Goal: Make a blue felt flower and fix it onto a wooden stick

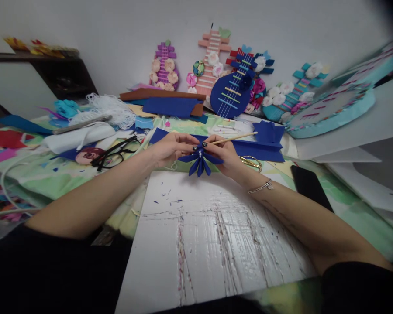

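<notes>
Both hands meet above the far edge of a scored white cutting board (216,235). My left hand (170,148) pinches the top of a dark blue felt flower (199,162), whose petals hang down and fan out. My right hand (224,155) is also closed on the flower's top from the right and holds a thin wooden stick (239,138) that points away to the right. A small white bit shows at the flower's centre between the fingertips. A silver bracelet (260,187) sits on my right wrist.
Black glasses (116,152) lie left of my hands; gold scissors (252,162) and blue felt strips (262,144) lie right. A black phone (309,185) rests at the right. Felt guitar crafts (232,91) lean on the back wall. White netting (108,109) and cables lie at the left.
</notes>
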A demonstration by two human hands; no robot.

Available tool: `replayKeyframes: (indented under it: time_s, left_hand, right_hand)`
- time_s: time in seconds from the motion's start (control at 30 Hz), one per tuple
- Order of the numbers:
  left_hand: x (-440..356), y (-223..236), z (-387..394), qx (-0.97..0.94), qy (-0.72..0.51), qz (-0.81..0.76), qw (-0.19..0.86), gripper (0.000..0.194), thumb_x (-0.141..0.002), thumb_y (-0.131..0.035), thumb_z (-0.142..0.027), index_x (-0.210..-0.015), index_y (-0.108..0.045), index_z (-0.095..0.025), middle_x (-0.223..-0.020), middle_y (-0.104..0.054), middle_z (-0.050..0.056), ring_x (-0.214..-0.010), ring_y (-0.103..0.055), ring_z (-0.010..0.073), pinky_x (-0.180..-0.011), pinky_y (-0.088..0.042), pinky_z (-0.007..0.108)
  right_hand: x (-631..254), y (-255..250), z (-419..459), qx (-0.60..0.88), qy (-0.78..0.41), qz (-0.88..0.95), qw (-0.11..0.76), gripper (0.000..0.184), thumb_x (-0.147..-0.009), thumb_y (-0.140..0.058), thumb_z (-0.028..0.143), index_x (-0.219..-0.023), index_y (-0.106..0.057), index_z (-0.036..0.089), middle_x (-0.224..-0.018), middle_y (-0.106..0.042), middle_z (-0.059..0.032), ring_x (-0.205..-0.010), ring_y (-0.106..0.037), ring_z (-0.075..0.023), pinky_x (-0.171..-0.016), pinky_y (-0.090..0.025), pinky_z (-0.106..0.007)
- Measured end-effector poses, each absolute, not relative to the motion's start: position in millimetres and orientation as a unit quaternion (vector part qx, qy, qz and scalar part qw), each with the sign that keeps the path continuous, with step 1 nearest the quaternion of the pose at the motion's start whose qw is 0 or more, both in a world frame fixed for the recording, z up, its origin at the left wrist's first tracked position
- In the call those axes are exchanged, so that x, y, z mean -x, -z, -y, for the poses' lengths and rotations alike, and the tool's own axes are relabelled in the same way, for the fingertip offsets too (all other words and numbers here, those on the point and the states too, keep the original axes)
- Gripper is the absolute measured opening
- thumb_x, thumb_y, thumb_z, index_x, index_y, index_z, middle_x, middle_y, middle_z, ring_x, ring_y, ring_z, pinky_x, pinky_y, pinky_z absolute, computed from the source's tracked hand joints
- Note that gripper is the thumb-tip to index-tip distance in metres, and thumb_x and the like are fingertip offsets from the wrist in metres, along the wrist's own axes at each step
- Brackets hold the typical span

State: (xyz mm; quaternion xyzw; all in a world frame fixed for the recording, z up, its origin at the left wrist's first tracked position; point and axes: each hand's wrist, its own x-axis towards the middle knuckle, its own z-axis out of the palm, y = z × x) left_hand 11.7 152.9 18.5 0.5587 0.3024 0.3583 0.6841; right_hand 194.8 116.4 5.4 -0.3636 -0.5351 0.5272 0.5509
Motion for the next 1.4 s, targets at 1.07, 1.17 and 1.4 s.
replayKeyframes:
  time_s: [1.07,1.17,1.4]
  left_hand:
    - [-16.4,-21.3,-147.6,-0.557,-0.422,-0.292,0.652,0.016,-0.063,-0.071,-0.008,-0.078,-0.068,-0.012,-0.076,-0.066,0.003,-0.066,-0.059,0.0106,-0.066,-0.045,0.025]
    - [-17.3,-21.4,-147.4,-0.557,-0.431,-0.304,0.642,0.018,-0.061,-0.074,-0.008,-0.077,-0.068,-0.012,-0.076,-0.066,0.003,-0.066,-0.06,0.0106,-0.065,-0.045,0.025]
    - [-18.8,-18.4,-148.2,-0.567,-0.442,-0.306,0.624,0.019,-0.059,-0.076,-0.01,-0.075,-0.066,-0.011,-0.071,-0.066,0.002,-0.062,-0.06,0.0097,-0.06,-0.044,0.022]
  right_hand:
    - [-197.7,-4.3,-119.7,0.373,-0.558,0.505,0.543,0.016,-0.063,-0.074,0.021,-0.072,-0.061,0.019,-0.067,-0.057,0.0022,-0.058,-0.048,-0.009,-0.053,-0.035,-0.025]
    - [-197.9,-3.3,-119.6,0.36,-0.564,0.508,0.542,0.016,-0.064,-0.073,0.021,-0.074,-0.061,0.019,-0.066,-0.055,0.0025,-0.057,-0.047,-0.0086,-0.053,-0.035,-0.025]
    - [-197.9,-3.9,-119.6,0.351,-0.57,0.511,0.539,0.012,-0.068,-0.072,0.021,-0.075,-0.063,0.019,-0.071,-0.059,0.0011,-0.063,-0.052,-0.0105,-0.059,-0.04,-0.027]
